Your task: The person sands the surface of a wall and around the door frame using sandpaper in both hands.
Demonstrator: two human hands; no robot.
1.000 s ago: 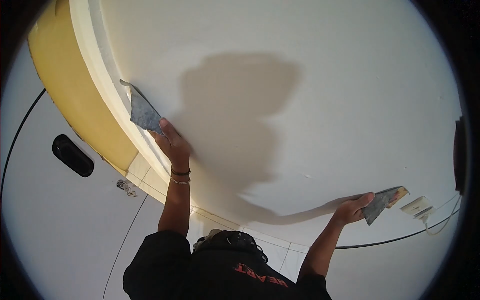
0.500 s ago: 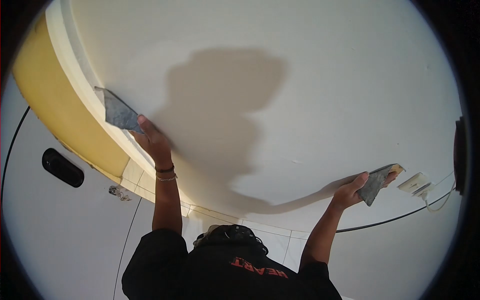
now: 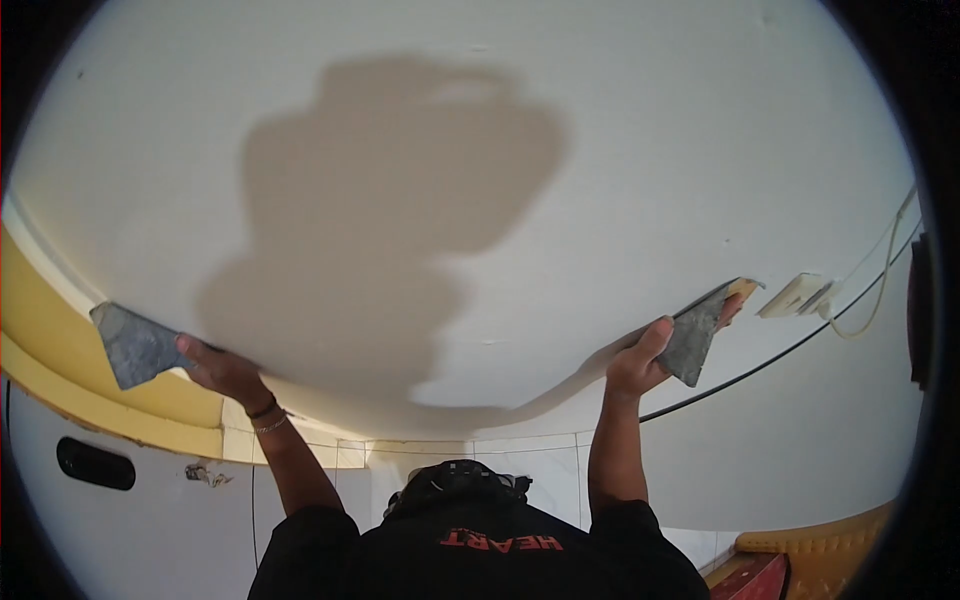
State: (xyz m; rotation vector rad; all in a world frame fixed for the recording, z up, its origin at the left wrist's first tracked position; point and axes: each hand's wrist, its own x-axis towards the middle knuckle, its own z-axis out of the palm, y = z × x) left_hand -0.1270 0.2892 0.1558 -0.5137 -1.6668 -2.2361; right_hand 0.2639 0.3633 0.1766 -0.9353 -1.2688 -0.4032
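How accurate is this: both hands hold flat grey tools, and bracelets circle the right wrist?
Not quite: the head view shows the bracelets around the left wrist, not the right. The left hand and right hand do hold flat grey tools.

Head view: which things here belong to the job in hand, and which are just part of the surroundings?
Likely part of the job:
gray plate in the left hand
second gray plate in the right hand
pale surface beyond the hands

Apparently just surroundings:
pale fitting
black oblong item
tan padded item, lower right
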